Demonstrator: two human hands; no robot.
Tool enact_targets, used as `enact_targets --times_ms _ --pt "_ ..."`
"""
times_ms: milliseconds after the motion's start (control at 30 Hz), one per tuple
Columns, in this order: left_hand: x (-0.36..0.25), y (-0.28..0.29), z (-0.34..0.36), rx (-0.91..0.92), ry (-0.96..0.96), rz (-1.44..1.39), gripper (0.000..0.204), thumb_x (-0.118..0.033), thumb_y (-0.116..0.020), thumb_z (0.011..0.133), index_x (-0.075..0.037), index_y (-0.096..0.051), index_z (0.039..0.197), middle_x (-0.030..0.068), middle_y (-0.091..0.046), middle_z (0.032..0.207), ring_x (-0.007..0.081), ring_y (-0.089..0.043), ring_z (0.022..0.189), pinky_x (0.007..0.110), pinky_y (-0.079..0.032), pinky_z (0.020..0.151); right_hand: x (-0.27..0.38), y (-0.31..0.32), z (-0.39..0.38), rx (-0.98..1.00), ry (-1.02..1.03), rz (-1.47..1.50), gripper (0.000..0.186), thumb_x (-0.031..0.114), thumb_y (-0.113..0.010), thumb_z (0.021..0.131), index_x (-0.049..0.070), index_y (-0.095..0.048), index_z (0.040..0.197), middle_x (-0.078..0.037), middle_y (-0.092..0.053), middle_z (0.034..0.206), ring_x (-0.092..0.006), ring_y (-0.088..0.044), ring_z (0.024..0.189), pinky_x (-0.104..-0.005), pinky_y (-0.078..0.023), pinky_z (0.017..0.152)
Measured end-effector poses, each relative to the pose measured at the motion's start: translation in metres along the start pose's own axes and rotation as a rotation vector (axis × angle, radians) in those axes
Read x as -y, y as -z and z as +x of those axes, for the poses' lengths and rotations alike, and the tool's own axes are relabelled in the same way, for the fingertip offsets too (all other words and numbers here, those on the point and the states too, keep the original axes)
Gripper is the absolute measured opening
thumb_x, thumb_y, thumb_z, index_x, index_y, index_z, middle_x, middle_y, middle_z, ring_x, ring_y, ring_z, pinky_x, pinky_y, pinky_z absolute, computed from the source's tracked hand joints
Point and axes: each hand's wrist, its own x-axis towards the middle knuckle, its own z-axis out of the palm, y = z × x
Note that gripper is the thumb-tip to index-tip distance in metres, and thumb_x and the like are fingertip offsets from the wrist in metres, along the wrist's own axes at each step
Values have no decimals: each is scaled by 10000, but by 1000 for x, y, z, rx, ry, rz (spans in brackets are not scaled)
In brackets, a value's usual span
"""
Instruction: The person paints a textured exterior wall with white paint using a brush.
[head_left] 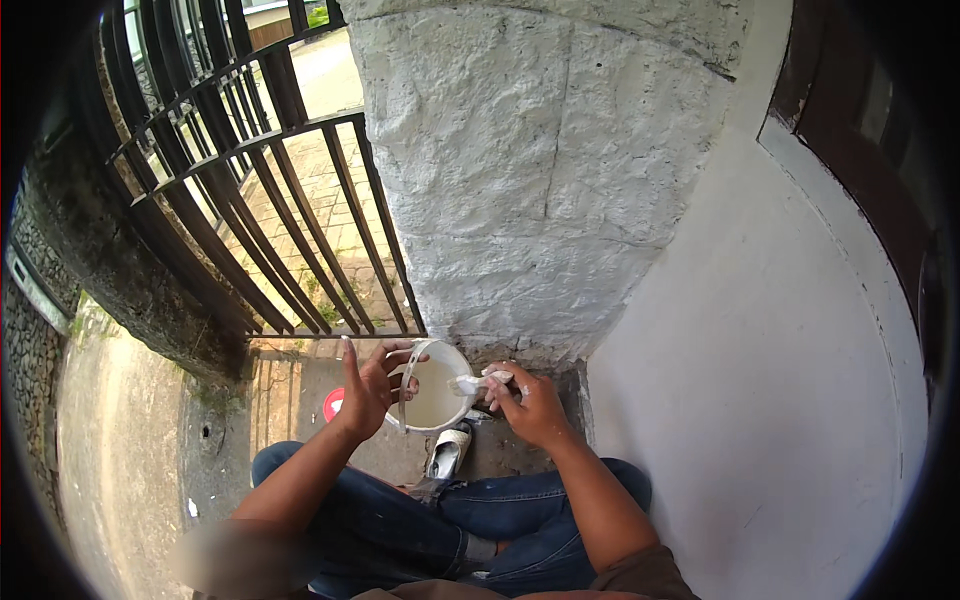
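Observation:
My left hand (372, 385) has its fingers spread and curved at the left rim of a white bucket (452, 400) of pale, cloudy liquid. I cannot tell if they touch its upright handle. My right hand (525, 405) grips a small white-smeared tool (470, 383), perhaps a brush, over the bucket's right side. Both hands have white smears on the fingers. A red and white round item (331, 405) lies left of the bucket, partly behind my left hand.
A rough white wall (540, 170) stands ahead, a smooth one (750, 400) at right below a brown frame (830, 90). A black barred gate (280, 225) and a dark post (150, 320) are at left. A light sandal (448, 452) lies before my crossed jeans-clad legs.

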Motion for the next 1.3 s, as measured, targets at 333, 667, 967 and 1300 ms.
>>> enact_targets --times_ms 333,667,967,1300 --pt "23 6 8 107 203 -47 1062 -928 -103 886 -88 -473 1421 118 -594 1349 214 -613 1002 396 -434 965 -24 -24 8 -30 -227 350 311 274 -554 1085 -9 -634 1187 -75 -706 772 -94 -648 649 -265 -510 606" --pt "12 2 -3 193 150 -47 1151 -955 -65 848 -87 -405 1522 133 -539 1449 258 -615 1127 447 -410 1051 -32 -27 14 -82 -221 366 300 303 -509 1107 30 -618 1045 -15 -594 690 -66 -540 574 -243 -424 529" --pt "11 -1 -6 158 101 -83 1179 -972 -51 825 -83 -407 1514 135 -531 1459 275 -607 1176 481 -389 1080 -24 -28 13 -60 -246 158 272 303 -603 1070 67 -640 938 34 -546 645 -46 -488 575 -256 -371 535" --pt "17 1 -5 131 159 -163 1171 -975 -65 826 -77 -463 1464 131 -550 1423 268 -609 1148 454 -399 1061 -17 -31 11 -8 -223 -112 308 344 -705 994 43 -756 1036 -105 -646 629 -127 -579 531 -315 -450 532"
